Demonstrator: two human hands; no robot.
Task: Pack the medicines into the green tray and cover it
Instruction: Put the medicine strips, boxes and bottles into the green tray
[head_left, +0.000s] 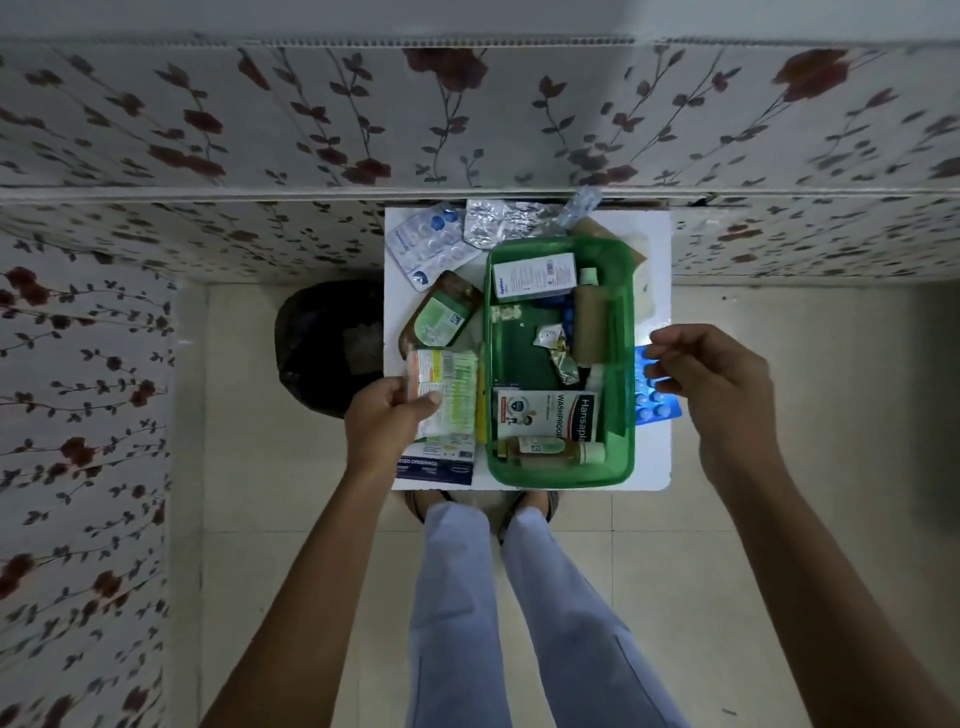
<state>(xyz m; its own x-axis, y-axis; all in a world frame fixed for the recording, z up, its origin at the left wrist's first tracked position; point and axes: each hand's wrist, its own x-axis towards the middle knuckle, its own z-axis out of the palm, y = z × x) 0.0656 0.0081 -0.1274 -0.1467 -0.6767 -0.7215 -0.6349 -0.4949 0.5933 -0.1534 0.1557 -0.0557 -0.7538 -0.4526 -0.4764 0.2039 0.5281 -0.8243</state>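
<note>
Head view: looking straight down at a small white table (655, 260) with both hands over it
Left hand (387, 421): closed around the near end of a white and green medicine pack (451, 395), thumb on top; the pack sits just left of the tray's left wall, over other packs
Right hand (714, 387): fingers loosely curled and part open, hovering just right of the tray; fingertips over a blue blister strip (655, 402); whether they touch it I cannot tell
Green tray (623, 364): on the table's right half, uncovered, long side running away from the person
Inside the tray: a Hansaplast box (550, 415) near the front; an amber bottle (545, 449) lying along the near wall; a white carton (535, 278) at the far end; a brown tube (589, 325) along the right side; small sachets (556, 348) in the middle
Left of the tray: a brown bottle with a green label (441, 317) lying on its side; a dressings box (441, 465) at the near edge
Far edge of the table: a white blister sheet (434, 244) and silver foil strips (498, 223)
Floor: pale tiles; the person's legs (498, 597) in light trousers below the table
</note>
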